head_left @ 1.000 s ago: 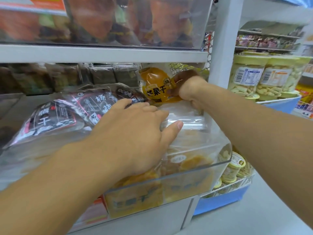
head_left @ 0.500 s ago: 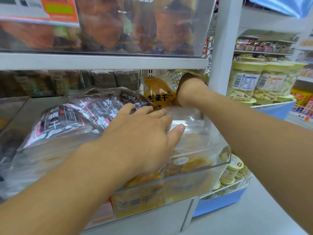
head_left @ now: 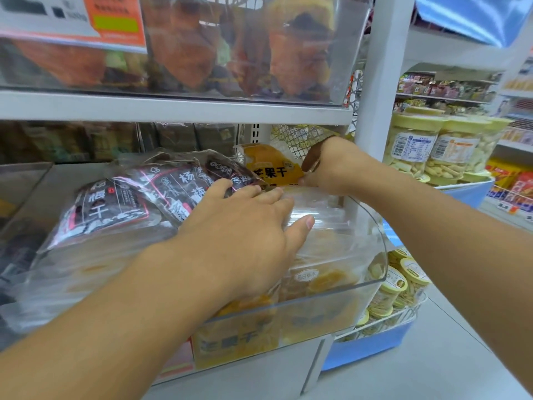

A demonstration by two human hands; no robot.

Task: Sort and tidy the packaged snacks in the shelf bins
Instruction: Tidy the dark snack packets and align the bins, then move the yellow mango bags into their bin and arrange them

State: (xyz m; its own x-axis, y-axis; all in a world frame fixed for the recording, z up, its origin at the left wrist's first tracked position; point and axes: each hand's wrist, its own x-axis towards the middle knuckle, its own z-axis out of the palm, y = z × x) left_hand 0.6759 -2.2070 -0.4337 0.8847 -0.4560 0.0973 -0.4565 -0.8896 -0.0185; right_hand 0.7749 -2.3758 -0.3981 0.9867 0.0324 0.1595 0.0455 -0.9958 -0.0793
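The left hand (head_left: 245,232) lay flat, fingers straight, pressing on the clear packs in the bin (head_left: 331,298). The right hand (head_left: 328,166) reached to the bin's back, fingers curled round the edge of an upright mango pack (head_left: 269,166). Dark packs (head_left: 138,197) lay heaped just left, leaning over the bin's side. The sorting looked midway: mango packs filled the bin, but the upright one was not yet settled and the dark heap remained loose.

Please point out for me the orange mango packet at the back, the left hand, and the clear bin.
orange mango packet (head_left: 269,166), head view, on its printed front.
left hand (head_left: 245,226), head view, on its back.
clear bin (head_left: 372,226), head view, on its right wall.
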